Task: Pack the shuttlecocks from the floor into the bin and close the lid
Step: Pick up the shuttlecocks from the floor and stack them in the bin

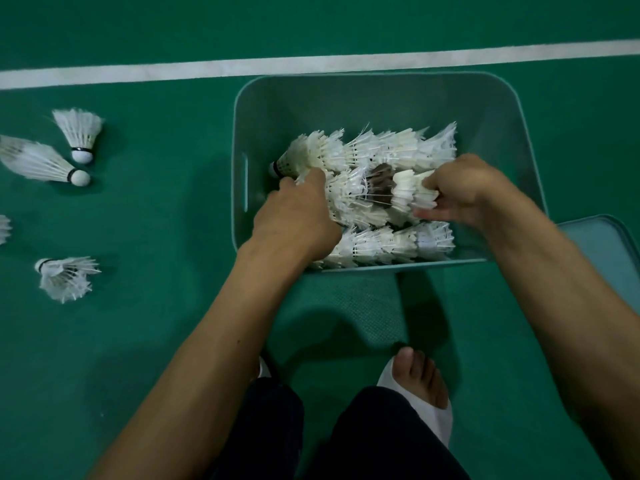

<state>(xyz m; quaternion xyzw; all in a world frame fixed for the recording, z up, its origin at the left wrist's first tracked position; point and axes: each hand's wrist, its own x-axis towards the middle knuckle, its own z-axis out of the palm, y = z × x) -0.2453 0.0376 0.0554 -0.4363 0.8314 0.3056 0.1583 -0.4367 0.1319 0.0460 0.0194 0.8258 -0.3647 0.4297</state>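
The rectangular teal plastic bin (pixel 388 95) looks smooth and faintly translucent, the white feathered shuttlecocks (pixel 374 157) frayed with smooth rounded cork tips, the green court floor (pixel 156 341) matt and finely textured

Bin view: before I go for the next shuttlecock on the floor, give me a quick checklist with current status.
1. Bin open, lid off: ok. What looks like the lid lies on the floor beside it, partly out of frame.
2. Stacked shuttlecocks lying in rows inside the bin: ok.
3. Hands free to reach: not ok. The left hand and the right hand are both in the bin, fingers on the feather stacks.
4. Floor cleared: not ok. Loose shuttlecocks remain left of the bin, at least four, one cut off by the frame edge.
5. Room left in the bin: ok, its far part is empty.
6. Whether the lid will close over the stacks: cannot tell.
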